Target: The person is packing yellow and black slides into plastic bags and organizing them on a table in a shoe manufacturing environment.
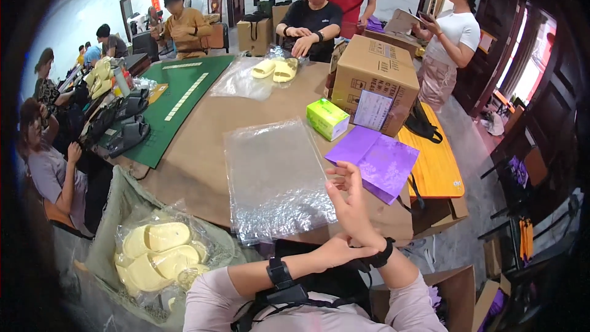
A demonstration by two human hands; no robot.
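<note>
My right hand (351, 201) is raised over the table edge beside the purple bag (375, 163), fingers curved and apart, with nothing in them. My left hand (343, 251) reaches across to my right wrist and grips at the black wristband (382, 254); some of its fingers are hidden beneath that wrist. Flat on the brown table (190, 166), just left of my right hand, lie clear plastic bags (276, 178). At lower left, pale yellow slippers (157, 246) in clear wrapping fill a sack-lined container (114, 209).
A green tissue pack (327, 119) stands by a large cardboard box (375, 80) at the right. Across the table, a person in black (310, 21) handles yellow slippers (275, 70) on plastic. Dark slippers (129, 135) lie on a green mat (184, 95). A yellow bench (433, 160) adjoins the right side.
</note>
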